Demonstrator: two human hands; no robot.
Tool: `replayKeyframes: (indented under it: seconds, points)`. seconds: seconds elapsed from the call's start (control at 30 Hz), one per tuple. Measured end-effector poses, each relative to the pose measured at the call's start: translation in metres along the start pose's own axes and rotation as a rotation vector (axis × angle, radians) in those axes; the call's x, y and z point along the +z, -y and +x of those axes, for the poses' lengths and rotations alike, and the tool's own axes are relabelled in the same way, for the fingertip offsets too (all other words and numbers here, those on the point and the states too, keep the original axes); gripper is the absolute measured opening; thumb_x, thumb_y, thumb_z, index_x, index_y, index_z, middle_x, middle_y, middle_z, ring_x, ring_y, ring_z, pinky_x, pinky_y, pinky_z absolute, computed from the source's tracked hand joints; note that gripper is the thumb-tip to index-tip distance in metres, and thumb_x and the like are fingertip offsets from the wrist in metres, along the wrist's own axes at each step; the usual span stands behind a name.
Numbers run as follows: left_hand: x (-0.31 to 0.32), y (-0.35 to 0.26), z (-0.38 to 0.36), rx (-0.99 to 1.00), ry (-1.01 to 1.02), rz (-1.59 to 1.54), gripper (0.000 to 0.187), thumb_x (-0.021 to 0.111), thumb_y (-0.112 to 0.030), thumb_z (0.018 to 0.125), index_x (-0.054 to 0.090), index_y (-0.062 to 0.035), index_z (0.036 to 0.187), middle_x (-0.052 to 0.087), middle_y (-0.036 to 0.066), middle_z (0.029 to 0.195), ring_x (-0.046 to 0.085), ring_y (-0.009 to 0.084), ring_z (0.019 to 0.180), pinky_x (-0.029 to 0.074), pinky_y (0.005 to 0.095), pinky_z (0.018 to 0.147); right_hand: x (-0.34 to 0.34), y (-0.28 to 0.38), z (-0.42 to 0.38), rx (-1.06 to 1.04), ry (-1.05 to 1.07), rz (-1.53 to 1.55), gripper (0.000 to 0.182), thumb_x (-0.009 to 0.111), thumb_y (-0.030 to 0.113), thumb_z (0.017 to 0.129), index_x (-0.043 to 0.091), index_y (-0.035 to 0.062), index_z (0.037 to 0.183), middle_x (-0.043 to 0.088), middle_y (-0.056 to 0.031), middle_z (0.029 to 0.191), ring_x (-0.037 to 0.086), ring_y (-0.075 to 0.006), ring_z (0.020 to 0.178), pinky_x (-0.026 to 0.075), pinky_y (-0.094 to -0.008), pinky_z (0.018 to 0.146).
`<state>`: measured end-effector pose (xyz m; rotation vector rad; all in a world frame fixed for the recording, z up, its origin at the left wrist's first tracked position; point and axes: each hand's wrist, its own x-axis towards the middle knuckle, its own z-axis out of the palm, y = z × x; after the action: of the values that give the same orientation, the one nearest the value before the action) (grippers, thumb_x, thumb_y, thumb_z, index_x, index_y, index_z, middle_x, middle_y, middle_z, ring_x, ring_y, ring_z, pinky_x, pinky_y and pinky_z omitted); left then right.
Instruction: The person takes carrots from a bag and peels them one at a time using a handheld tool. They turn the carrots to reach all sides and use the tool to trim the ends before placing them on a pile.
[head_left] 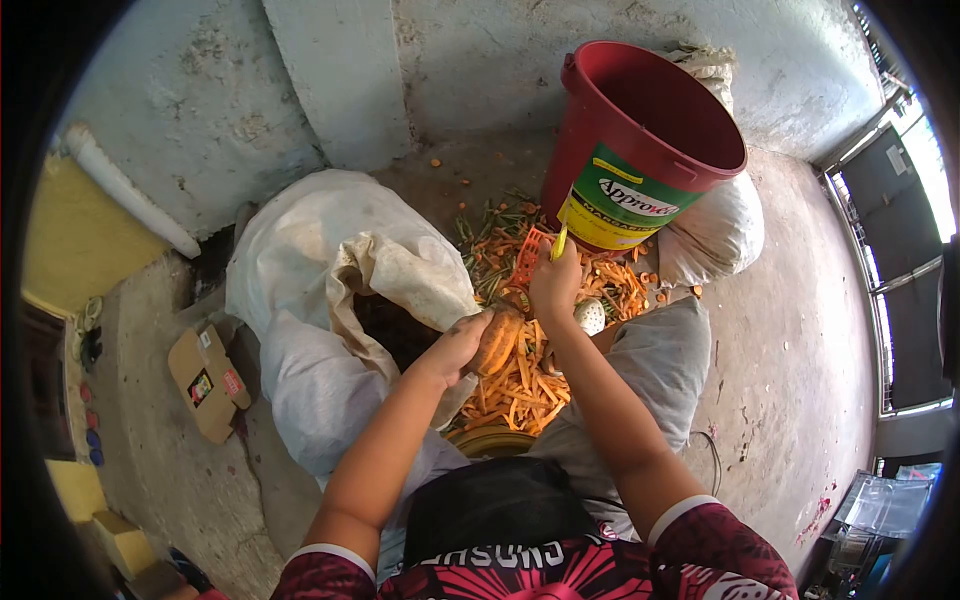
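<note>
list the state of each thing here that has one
carrot: held in the left hand, partly peeled
peeler: gripped in the right hand, raised past the carrot's tip
red bucket: tilted, no lid
white sack: open at the mouth
peelings: piled on the ground
cardboard box: flaps open

Two hands at work: the left hand (455,345) grips one carrot (498,340), the right hand (555,282) one peeler (533,252). One red bucket (640,140), two white sacks (320,300) (712,232), one cardboard box (208,380), and one heap of peelings (520,385), too many to count.
</note>
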<state>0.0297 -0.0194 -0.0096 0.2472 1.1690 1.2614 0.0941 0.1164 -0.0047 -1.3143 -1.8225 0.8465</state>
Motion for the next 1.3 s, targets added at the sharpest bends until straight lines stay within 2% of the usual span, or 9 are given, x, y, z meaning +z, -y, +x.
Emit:
replayKeyframes:
  seconds: [0.13, 0.23, 0.37, 0.5, 0.6, 0.7, 0.93, 1.13, 1.3]
  points:
    - [-0.001, -0.003, -0.004, -0.036, 0.051, 0.002, 0.037, 0.032, -0.032, 0.09, 0.05, -0.001, 0.101, 0.058, 0.008, 0.085, 0.058, 0.0146, 0.07, 0.048, 0.0273, 0.062, 0.01, -0.025, 0.017, 0.012, -0.053, 0.032, 0.021, 0.046, 0.02, 0.084, 0.047, -0.0015, 0.085, 0.054, -0.0188, 0.068, 0.054, -0.0342, 0.065, 0.04, -0.0399, 0.058]
    - [0.002, -0.006, -0.01, -0.024, 0.058, 0.008, 0.038, 0.032, -0.033, 0.089, 0.05, -0.0012, 0.1, 0.059, 0.009, 0.082, 0.058, 0.0153, 0.068, 0.049, 0.0283, 0.058, 0.002, -0.031, 0.038, 0.198, -0.173, 0.024, 0.023, 0.045, 0.021, 0.085, 0.047, -0.002, 0.084, 0.055, -0.0182, 0.069, 0.053, -0.0335, 0.067, 0.04, -0.04, 0.06]
    - [-0.006, -0.001, -0.007, 0.02, 0.022, -0.078, 0.039, 0.033, -0.035, 0.088, 0.05, -0.0018, 0.098, 0.059, 0.01, 0.08, 0.058, 0.017, 0.068, 0.049, 0.0293, 0.054, 0.003, -0.054, 0.05, 0.126, -0.208, 0.099, 0.023, 0.044, 0.021, 0.085, 0.048, -0.0017, 0.086, 0.055, -0.0174, 0.069, 0.053, -0.0316, 0.065, 0.04, -0.0386, 0.062]
    - [-0.019, 0.002, 0.008, -0.029, -0.022, -0.233, 0.038, 0.033, -0.036, 0.088, 0.05, -0.0029, 0.099, 0.058, 0.01, 0.079, 0.058, 0.0187, 0.067, 0.049, 0.0299, 0.053, -0.007, -0.023, 0.028, 0.13, -0.06, 0.295, 0.018, 0.046, 0.016, 0.085, 0.05, -0.0006, 0.093, 0.052, -0.0078, 0.072, 0.049, -0.0148, 0.064, 0.039, -0.0296, 0.059]
    - [-0.019, 0.003, 0.013, -0.053, 0.007, -0.366, 0.037, 0.032, -0.035, 0.088, 0.05, -0.0048, 0.1, 0.058, 0.01, 0.08, 0.057, 0.0197, 0.067, 0.048, 0.0309, 0.054, -0.01, -0.001, 0.006, 0.049, -0.014, 0.388, 0.017, 0.047, 0.015, 0.085, 0.05, 0.0001, 0.093, 0.052, -0.0048, 0.071, 0.049, -0.0109, 0.064, 0.039, -0.0263, 0.058]
    - [-0.019, 0.003, 0.013, -0.041, 0.106, -0.41, 0.036, 0.031, -0.035, 0.088, 0.049, -0.0066, 0.102, 0.058, 0.009, 0.083, 0.057, 0.0205, 0.069, 0.047, 0.0325, 0.057, -0.01, 0.019, -0.019, -0.035, 0.078, 0.455, 0.015, 0.046, 0.013, 0.085, 0.05, 0.0005, 0.092, 0.052, -0.0031, 0.07, 0.05, -0.0116, 0.064, 0.04, -0.0251, 0.058]
    - [-0.009, -0.004, 0.0, -0.103, 0.174, -0.613, 0.035, 0.031, -0.034, 0.088, 0.046, -0.0096, 0.107, 0.055, 0.007, 0.095, 0.055, 0.0208, 0.081, 0.046, 0.0357, 0.069, -0.004, 0.027, -0.05, -0.144, 0.158, 0.34, 0.019, 0.047, 0.015, 0.084, 0.047, -0.001, 0.095, 0.056, -0.0173, 0.076, 0.056, -0.0307, 0.068, 0.043, -0.0335, 0.062]
    - [-0.015, 0.005, 0.009, -0.123, 0.188, -0.721, 0.032, 0.034, -0.031, 0.087, 0.047, -0.009, 0.107, 0.055, 0.007, 0.097, 0.055, 0.022, 0.083, 0.046, 0.038, 0.073, -0.017, 0.042, -0.061, -0.17, 0.195, 0.268, 0.021, 0.049, 0.014, 0.082, 0.046, 0.0015, 0.099, 0.056, -0.0203, 0.078, 0.057, -0.0341, 0.072, 0.044, -0.0361, 0.062]
    - [-0.013, 0.002, 0.005, -0.085, 0.181, -0.553, 0.033, 0.035, -0.031, 0.087, 0.047, -0.0074, 0.106, 0.055, 0.008, 0.096, 0.055, 0.0211, 0.082, 0.046, 0.038, 0.072, -0.011, 0.037, -0.055, -0.089, 0.111, 0.124, 0.023, 0.05, 0.013, 0.081, 0.046, 0.0023, 0.101, 0.057, -0.0214, 0.08, 0.056, -0.0365, 0.074, 0.044, -0.039, 0.063]
